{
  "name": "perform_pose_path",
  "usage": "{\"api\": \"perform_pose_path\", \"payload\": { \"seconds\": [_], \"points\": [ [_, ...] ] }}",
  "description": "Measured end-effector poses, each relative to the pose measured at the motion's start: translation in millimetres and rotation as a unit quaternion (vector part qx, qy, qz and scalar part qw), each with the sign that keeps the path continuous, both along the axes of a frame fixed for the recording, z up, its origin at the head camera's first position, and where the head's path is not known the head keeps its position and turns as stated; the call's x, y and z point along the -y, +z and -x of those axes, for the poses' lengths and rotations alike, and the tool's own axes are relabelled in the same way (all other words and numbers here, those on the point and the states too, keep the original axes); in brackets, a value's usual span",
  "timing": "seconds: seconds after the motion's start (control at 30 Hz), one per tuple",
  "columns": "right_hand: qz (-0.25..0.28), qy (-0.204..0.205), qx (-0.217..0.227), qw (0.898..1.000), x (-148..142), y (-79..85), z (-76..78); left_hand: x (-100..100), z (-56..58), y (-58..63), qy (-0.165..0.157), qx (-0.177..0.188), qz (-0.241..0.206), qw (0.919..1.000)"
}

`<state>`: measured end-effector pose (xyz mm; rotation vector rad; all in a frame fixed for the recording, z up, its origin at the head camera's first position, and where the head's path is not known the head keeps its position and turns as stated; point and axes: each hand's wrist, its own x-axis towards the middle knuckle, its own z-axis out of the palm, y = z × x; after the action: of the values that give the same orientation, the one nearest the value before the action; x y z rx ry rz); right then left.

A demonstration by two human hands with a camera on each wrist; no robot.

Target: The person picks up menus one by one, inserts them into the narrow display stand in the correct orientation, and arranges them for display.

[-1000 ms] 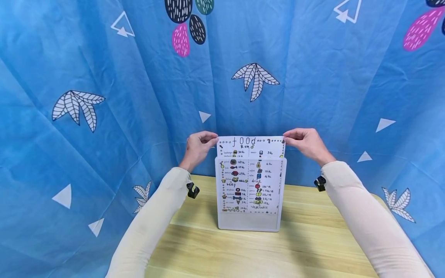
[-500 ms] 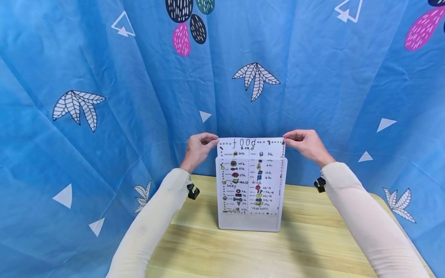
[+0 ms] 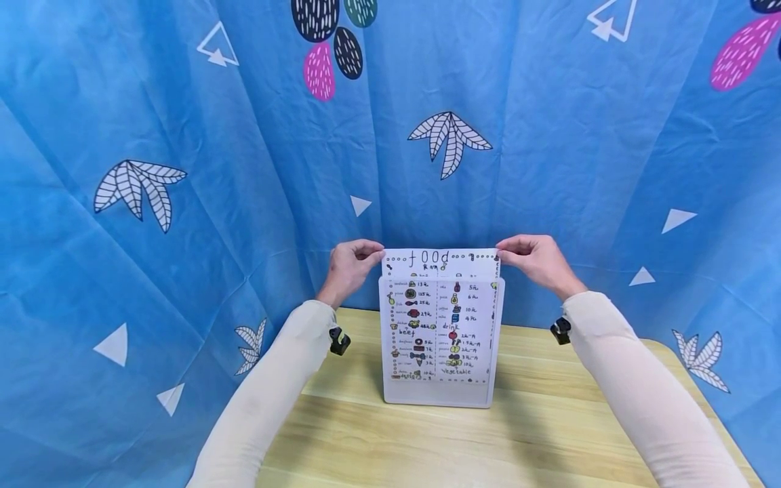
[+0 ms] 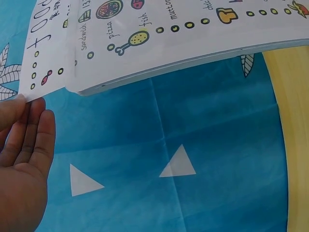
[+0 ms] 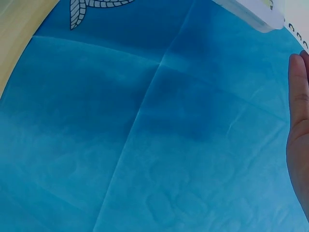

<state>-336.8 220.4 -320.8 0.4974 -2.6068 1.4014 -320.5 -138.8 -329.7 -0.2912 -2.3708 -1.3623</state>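
A hand-drawn paper menu headed "food" sits partway down in a clear upright sign holder, its top strip sticking out above the holder's upper edge. My left hand pinches the menu's top left corner between thumb and fingers. At the opposite top corner, my right hand pinches the sheet the same way. In the left wrist view, the left hand grips the corner just beyond the holder's edge. Only part of the right hand shows in the right wrist view, beside the paper's edge.
The holder stands on a light wood-grain table. Behind and around it hangs a blue patterned curtain, close to the table's back edge. Black straps with cameras are worn at both wrists.
Both hands have moved down a little, and the menu has slid lower inside the holder, with less of it showing above the upper edge. The holder has stayed in place.
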Motion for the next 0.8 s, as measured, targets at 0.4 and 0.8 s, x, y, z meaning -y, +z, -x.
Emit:
{"api": "perform_pose_path", "payload": {
  "seconds": [0.4, 0.8],
  "points": [
    [0.010, 0.008, -0.004, 1.000, -1, -7.1, 0.7, -1, -0.5, -4.2, 0.004, 0.004, 0.010, 0.9999],
    [0.007, 0.004, 0.007, 1.000, -1, -12.6, -2.8, -2, -2.6, -8.7, -0.002, 0.006, 0.031, 0.9995]
  ]
}}
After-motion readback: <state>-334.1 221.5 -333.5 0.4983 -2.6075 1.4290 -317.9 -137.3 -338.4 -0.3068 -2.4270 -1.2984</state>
